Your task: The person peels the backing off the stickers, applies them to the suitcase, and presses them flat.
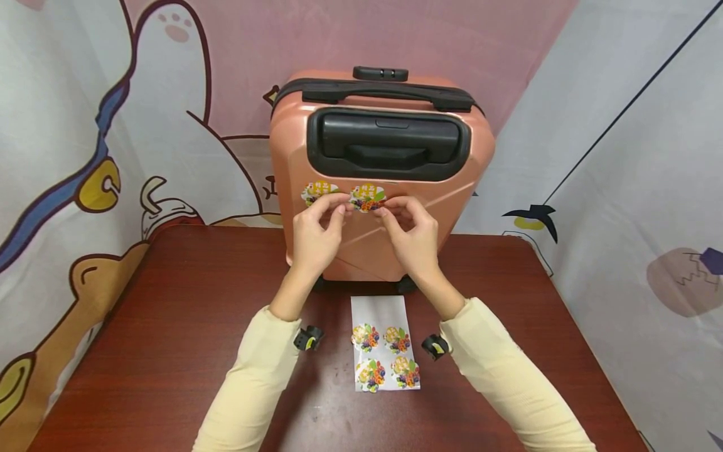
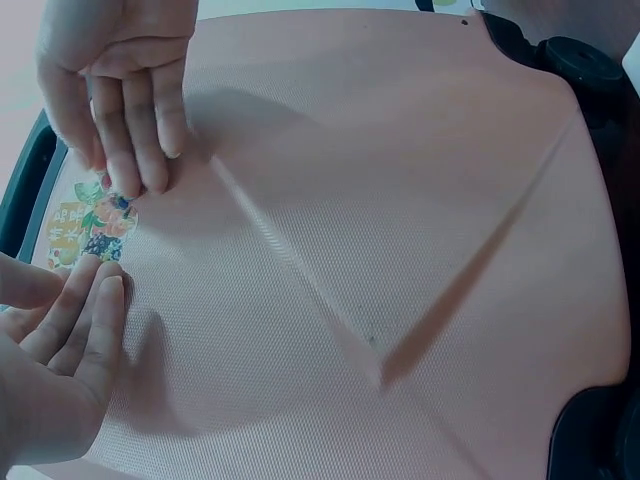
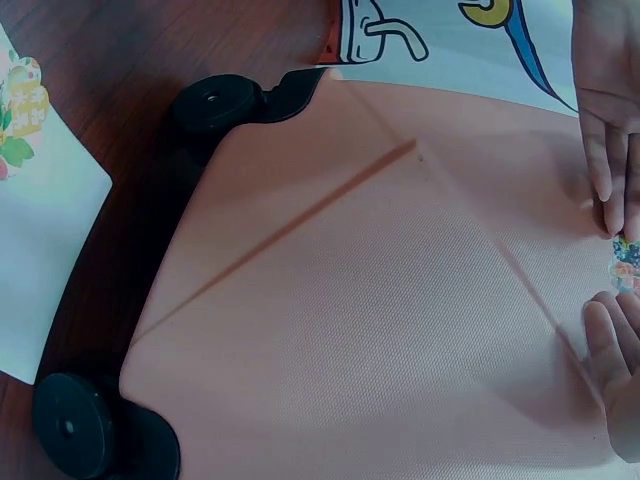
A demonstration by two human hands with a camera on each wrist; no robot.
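Note:
In the head view my left hand (image 1: 317, 235) pinches the left edge of a colourful fruit sticker (image 1: 367, 197) between thumb and forefinger. The right hand (image 1: 412, 235) pinches the same sticker at its right edge. It lies against the front of a pink hard-shell suitcase (image 1: 361, 242), just below the handle recess. A second fruit sticker (image 1: 317, 190) is on the shell to the left, partly covered by the left fingers. Seen from the left wrist, the held sticker (image 2: 92, 225) sits between both hands' fingertips, close on the textured shell.
The suitcase stands upright on a dark red wooden table (image 1: 214, 326), its wheels (image 3: 75, 425) at the near bottom edge. In front of it lies a white backing sheet (image 1: 378, 307) bearing several more fruit stickers. Printed cloth (image 1: 452, 37) hangs behind and at both sides.

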